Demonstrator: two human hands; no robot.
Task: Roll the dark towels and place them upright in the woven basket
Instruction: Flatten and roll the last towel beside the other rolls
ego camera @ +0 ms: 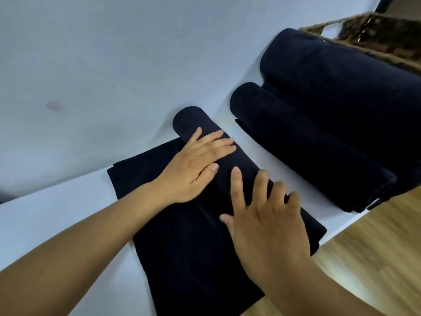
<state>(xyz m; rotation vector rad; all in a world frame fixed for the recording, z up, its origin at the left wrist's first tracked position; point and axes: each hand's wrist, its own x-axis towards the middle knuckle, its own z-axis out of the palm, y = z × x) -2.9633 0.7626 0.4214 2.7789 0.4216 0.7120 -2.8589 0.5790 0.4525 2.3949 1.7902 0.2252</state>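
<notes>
A dark navy towel point(182, 242) lies on the white table point(68, 213), partly rolled, with the roll point(191, 119) along its far edge. My left hand point(196, 165) lies flat on the roll with straight fingers. My right hand point(266, 215) presses the roll further to the right, fingers spread. Beyond it lie two finished dark rolls: a smaller one point(303, 142) and a thicker one point(337, 80) behind it. The woven basket point(387, 35) stands at the top right, only partly in view.
The table's edge runs diagonally at the lower right, with wooden floor point(376, 247) beyond it. A faint pink mark point(54, 106) shows on the pale surface to the left. A dark post point(386, 3) stands behind the basket.
</notes>
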